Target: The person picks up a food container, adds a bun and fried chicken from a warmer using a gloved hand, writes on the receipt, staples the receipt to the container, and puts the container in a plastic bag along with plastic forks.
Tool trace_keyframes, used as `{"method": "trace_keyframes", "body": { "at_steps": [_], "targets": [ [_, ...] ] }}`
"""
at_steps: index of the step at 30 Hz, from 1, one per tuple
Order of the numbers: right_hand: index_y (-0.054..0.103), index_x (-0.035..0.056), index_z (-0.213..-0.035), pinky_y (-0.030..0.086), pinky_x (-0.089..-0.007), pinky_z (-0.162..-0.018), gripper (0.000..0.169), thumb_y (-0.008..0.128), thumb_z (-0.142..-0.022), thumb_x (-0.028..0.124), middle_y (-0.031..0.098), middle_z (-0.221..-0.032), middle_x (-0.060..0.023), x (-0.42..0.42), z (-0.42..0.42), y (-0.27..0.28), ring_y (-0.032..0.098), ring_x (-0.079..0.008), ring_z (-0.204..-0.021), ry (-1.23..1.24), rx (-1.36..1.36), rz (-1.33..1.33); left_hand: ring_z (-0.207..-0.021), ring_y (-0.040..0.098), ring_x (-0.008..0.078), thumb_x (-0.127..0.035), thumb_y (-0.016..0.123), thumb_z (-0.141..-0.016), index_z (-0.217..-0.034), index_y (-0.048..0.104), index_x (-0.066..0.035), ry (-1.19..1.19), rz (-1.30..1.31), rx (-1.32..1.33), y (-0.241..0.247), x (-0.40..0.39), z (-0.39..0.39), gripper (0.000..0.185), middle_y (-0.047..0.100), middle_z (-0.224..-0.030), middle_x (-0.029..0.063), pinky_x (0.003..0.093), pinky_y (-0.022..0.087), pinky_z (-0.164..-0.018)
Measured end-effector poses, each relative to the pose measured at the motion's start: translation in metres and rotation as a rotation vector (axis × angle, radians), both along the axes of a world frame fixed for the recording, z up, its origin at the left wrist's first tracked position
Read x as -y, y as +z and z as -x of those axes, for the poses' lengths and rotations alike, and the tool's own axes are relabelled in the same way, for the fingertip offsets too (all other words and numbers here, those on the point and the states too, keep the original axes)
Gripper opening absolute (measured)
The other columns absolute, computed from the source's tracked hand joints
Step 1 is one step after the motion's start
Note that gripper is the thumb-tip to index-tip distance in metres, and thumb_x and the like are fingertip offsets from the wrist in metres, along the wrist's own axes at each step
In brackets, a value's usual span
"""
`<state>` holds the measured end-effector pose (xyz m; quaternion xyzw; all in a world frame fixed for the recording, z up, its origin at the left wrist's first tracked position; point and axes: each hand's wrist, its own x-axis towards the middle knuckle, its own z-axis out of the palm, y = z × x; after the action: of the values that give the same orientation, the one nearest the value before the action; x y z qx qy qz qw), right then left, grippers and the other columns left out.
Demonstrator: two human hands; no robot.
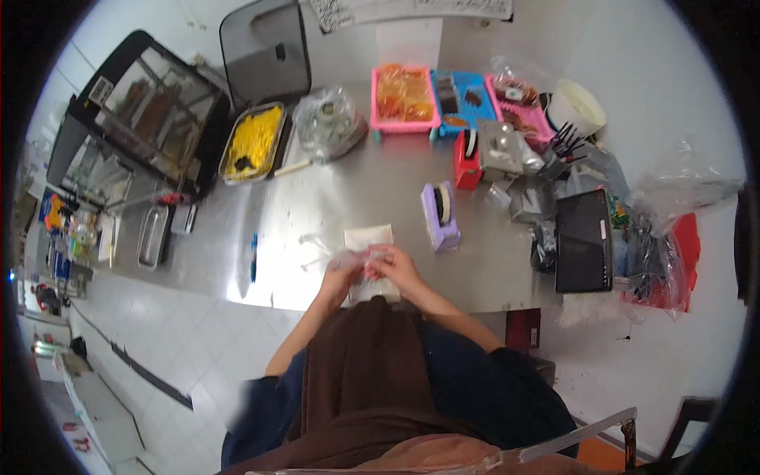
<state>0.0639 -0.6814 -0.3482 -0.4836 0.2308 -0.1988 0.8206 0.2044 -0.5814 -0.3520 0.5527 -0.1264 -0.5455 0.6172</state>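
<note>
Close to the front edge of the steel table, my left hand and my right hand meet with bent fingers around a thin clear plastic bag. The fingers hide much of the bag and whatever it may contain. Just beyond them lies a flat cream-coloured packet. A second pale flat piece shows beneath my hands, against the table edge; whether the two are one thing I cannot tell. Some loose clear plastic lies left of my hands. A lilac tape dispenser stands to their right.
Leftward are a blue pen, a tray of yellow food and a glass display case. Behind stand a bagged bowl and a pink basket of packets. Rightward are a red tape dispenser and a tablet.
</note>
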Motion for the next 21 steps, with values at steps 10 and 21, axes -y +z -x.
{"method": "trace_keyframes", "body": {
  "at_steps": [10,21],
  "targets": [
    [0.047,0.001,-0.116,0.05,-0.0256,-0.064,0.03,0.049,-0.086,0.004,0.062,-0.083,-0.0123,0.005,0.002,0.009,0.06,-0.0156,-0.071,0.052,-0.032,-0.11,-0.09,0.058,0.0209,-0.002,0.052,-0.081,-0.099,0.051,0.002,0.012,0.093,-0.036,0.017,0.003,0.01,0.019,0.055,-0.111,0.0148,0.0304,0.049,-0.079],
    [0.048,-0.002,-0.115,0.049,-0.0249,-0.063,0.031,0.053,-0.085,0.005,0.061,-0.084,-0.0114,0.006,0.005,0.012,0.059,-0.0145,-0.071,0.015,-0.036,-0.141,-0.082,0.057,0.0158,0.0,0.048,-0.078,-0.092,0.054,0.001,0.031,0.148,0.183,0.032,0.004,0.02,0.015,0.06,-0.096,0.0112,0.028,0.047,-0.074]
  ]
}}
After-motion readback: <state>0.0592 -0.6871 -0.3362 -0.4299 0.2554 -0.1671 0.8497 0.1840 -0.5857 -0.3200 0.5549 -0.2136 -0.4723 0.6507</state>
